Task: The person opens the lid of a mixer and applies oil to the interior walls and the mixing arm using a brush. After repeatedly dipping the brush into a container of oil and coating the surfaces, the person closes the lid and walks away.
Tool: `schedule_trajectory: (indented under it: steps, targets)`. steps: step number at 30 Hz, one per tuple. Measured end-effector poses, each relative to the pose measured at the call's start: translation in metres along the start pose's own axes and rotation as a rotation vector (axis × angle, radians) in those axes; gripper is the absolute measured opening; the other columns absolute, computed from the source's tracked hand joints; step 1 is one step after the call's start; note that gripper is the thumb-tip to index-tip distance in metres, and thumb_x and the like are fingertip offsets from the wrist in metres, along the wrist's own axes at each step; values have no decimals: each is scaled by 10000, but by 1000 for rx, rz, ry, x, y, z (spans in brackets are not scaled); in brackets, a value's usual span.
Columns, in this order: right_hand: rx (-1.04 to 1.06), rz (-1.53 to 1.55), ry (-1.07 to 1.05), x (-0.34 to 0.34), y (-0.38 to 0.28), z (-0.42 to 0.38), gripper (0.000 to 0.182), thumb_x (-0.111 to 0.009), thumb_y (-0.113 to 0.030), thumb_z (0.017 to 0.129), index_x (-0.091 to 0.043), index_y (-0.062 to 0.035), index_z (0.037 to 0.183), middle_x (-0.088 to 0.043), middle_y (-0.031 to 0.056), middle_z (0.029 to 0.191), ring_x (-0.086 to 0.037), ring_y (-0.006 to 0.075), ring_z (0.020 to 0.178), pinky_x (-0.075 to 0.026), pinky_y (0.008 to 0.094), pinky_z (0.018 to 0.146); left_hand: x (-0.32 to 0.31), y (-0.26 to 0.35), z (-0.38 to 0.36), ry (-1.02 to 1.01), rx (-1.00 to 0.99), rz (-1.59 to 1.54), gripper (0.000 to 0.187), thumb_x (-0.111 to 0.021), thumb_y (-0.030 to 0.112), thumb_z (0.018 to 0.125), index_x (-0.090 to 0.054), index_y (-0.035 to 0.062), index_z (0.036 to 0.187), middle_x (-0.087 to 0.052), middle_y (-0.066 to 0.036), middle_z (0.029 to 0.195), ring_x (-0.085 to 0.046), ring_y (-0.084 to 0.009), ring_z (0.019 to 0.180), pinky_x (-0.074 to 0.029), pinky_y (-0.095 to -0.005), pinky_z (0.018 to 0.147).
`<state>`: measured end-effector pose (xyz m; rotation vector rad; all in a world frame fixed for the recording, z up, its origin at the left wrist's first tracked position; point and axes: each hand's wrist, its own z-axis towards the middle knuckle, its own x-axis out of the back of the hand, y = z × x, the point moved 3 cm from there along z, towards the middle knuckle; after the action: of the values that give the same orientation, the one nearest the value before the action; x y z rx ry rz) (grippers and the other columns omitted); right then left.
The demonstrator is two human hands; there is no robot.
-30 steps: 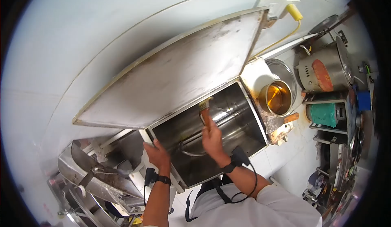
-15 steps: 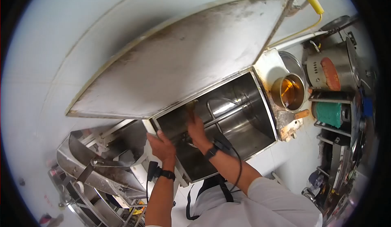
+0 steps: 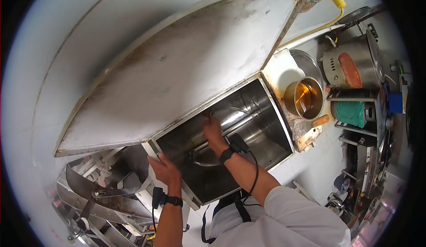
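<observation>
An open metal tub (image 3: 270,134) with a bent steel mixing bar (image 3: 237,127) inside it lies in the middle of the view, its big lid (image 3: 177,65) raised behind. My left hand (image 3: 166,170) rests on the tub's left rim, thumb apart from the fingers, holding nothing I can see. Inside the tub, my right hand (image 3: 213,131) reaches down with its fingers curled. Its fingertips are dim against the dark metal, and what they hold, if anything, cannot be made out.
Right of the tub are a pot of amber liquid (image 3: 304,98), a scraper with a wooden handle (image 3: 320,121) and a large steel pot (image 3: 353,65). A green wrapped bundle (image 3: 350,113) sits on a shelf. A metal machine (image 3: 106,198) stands at the left.
The view has shifted, moving the scene left. My right hand has moved within the tub, and the mixing bar sits at a different angle. My left hand stays on the rim.
</observation>
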<state>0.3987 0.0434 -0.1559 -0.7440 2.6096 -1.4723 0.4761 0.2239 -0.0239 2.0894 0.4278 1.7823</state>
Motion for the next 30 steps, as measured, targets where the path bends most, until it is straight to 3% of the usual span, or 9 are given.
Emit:
schedule_trajectory:
  steps: [6, 8, 10, 14, 15, 18, 21, 25, 30]
  targets:
    - [-195, -441, 348, 65, 135, 126, 237, -537, -71, 838, -680, -60, 1026, -701, 107, 927, -678, 197, 785, -500, 358, 608, -3, -2, 1, 45, -15, 59, 637, -415, 388, 980, -331, -126, 1347, -462, -332, 1307, -453, -453, 1220, -350, -450, 1029]
    - [98, -1728, 34, 78, 79, 130, 130, -593, -150, 832, -722, -161, 845, -699, 45, 791, -663, 188, 651, -496, 345, 549, -6, -4, 1, 51, -25, 63, 641, -413, 392, 980, -331, -128, 1347, -455, -335, 1313, -449, -454, 1224, -344, -448, 1035]
    - [-196, -1782, -234, 63, 205, 229, 127, -623, -238, 826, -726, -208, 758, -689, 18, 741, -658, 172, 627, -507, 351, 572, -5, -7, 2, 63, -36, 70, 646, -411, 396, 981, -330, -131, 1346, -447, -339, 1319, -445, -454, 1228, -339, -447, 1040]
    - [-323, -1726, -391, 66, 194, 256, 115, -667, -306, 799, -734, -213, 808, -700, 5, 829, -673, 188, 783, -517, 410, 649, -4, -7, 4, 46, -64, 43, 644, -385, 405, 988, -330, -130, 1343, -450, -338, 1309, -455, -456, 1213, -343, -445, 1033]
    - [-290, -1723, -507, 86, 141, 233, 169, -621, -356, 824, -683, -200, 845, -688, 51, 832, -664, 154, 767, -484, 261, 661, -3, -4, 4, 37, -45, 17, 643, -381, 408, 990, -332, -128, 1342, -454, -337, 1302, -461, -456, 1202, -349, -445, 1024]
    - [158, -1804, 70, 17, 276, 277, 123, -619, -234, 802, -727, -177, 825, -675, 17, 778, -659, 195, 753, -496, 413, 629, -1, 0, -1, 23, -32, -2, 645, -378, 415, 992, -332, -125, 1343, -459, -336, 1294, -472, -454, 1186, -357, -445, 1009]
    - [34, -722, 422, 62, 101, 157, 191, -680, -225, 732, -685, -77, 852, -656, 101, 728, -648, 194, 674, -492, 392, 564, -3, 1, 1, 40, -49, 4, 646, -376, 417, 993, -332, -124, 1344, -459, -337, 1294, -471, -454, 1187, -358, -444, 1008]
    - [-9, -506, 621, 90, 98, 142, 171, -626, -153, 731, -629, 9, 783, -627, 193, 697, -652, 338, 670, -496, 447, 576, -6, -8, 4, 62, -64, 30, 658, -381, 422, 992, -326, -130, 1346, -447, -344, 1307, -449, -462, 1214, -345, -443, 1025]
    - [41, -525, 315, 55, 84, 149, 176, -600, -146, 754, -642, 21, 794, -645, 214, 744, -630, 346, 636, -477, 446, 555, -8, -17, 5, 68, -63, 64, 703, -402, 445, 978, -315, -144, 1351, -428, -354, 1325, -427, -466, 1236, -332, -444, 1043]
